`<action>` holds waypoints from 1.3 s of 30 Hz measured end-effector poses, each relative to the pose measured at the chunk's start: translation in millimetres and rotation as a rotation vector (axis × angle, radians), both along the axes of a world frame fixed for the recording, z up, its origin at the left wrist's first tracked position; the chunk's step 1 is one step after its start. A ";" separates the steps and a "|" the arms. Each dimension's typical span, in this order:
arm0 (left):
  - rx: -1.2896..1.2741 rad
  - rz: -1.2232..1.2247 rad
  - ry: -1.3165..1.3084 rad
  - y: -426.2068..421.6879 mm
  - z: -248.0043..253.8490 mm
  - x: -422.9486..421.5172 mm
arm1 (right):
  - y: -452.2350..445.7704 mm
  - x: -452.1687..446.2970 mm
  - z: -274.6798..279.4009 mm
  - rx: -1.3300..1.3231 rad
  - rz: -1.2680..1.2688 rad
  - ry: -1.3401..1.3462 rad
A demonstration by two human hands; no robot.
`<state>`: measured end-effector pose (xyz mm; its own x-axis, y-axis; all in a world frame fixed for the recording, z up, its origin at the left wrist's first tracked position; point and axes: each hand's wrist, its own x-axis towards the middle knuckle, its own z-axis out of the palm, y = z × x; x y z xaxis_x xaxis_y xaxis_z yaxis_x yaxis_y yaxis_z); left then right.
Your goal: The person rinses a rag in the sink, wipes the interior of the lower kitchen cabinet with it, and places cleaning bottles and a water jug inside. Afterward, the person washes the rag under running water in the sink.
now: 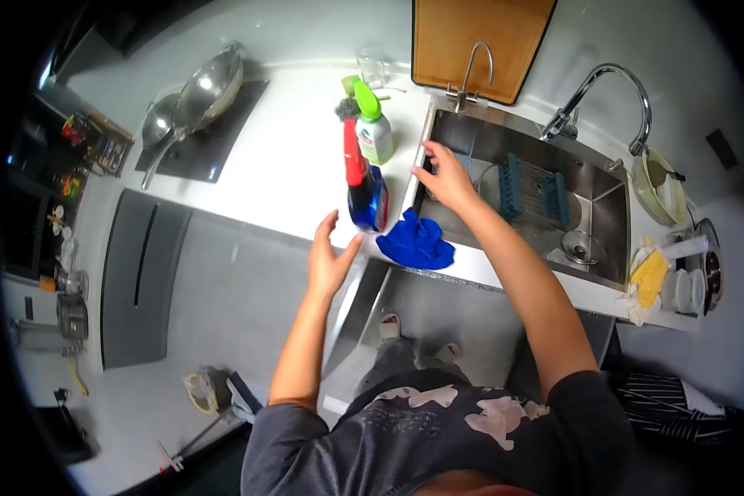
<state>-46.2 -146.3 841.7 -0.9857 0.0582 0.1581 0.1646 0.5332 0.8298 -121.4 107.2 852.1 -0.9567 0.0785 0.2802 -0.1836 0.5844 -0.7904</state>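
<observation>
My left hand (331, 260) is at the counter's front edge, fingers apart and empty, just left of a blue spray bottle (367, 198) with a red trigger head. A white bottle (376, 136) with a green spray head stands behind it. My right hand (446, 178) hangs over the sink's left edge, holding nothing, with thumb and fingers spread. Between my hands a crumpled blue cloth (417, 241) lies on the counter's front edge, beside the blue bottle.
The steel sink (599, 178) holds a teal rack (529, 192). A tall faucet (608, 74) arches behind it. Pans (211, 87) sit on the hob at left. A yellow cloth (651, 277) lies at right. An open drawer or door (357, 318) is below the counter.
</observation>
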 end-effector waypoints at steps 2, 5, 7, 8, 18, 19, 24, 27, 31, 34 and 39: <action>-0.024 -0.042 0.181 14.0 9.6 -40.3 | -24.1 -48.3 -1.0 0.043 -0.058 -0.013; 0.070 -0.110 0.193 35.1 23.4 -75.7 | -58.4 -101.1 -17.4 0.084 -0.166 0.012; -0.031 -0.063 0.132 34.7 25.7 -88.8 | -73.1 -127.6 -18.2 0.100 -0.230 0.039; -0.097 -0.068 0.145 30.4 28.6 -92.3 | -76.1 -136.9 -19.2 -0.014 -0.157 -0.020; 0.208 -0.109 0.087 -59.8 28.9 -156.0 | -146.7 -142.7 -11.5 -0.124 -0.140 -0.054; 0.193 -0.122 0.090 -75.8 26.9 -170.2 | -155.1 -142.2 -8.5 -0.044 -0.100 -0.119; 0.179 -0.152 0.173 -112.8 13.3 -212.2 | -179.9 -122.8 -5.7 -0.045 -0.100 -0.162; 0.119 -0.115 0.148 -136.6 -7.7 -237.0 | -191.4 -128.3 -6.6 -0.029 -0.049 -0.178; 0.132 -0.093 0.067 -150.3 -10.7 -251.7 | -185.7 -113.8 -11.2 -0.079 -0.102 -0.188; 0.141 -0.101 0.064 -140.9 -8.1 -242.4 | -145.7 -68.7 -7.6 -0.177 -0.085 -0.222; -0.086 0.217 0.210 -135.0 -39.2 -186.6 | -54.8 84.1 -62.1 -0.259 -0.115 -0.225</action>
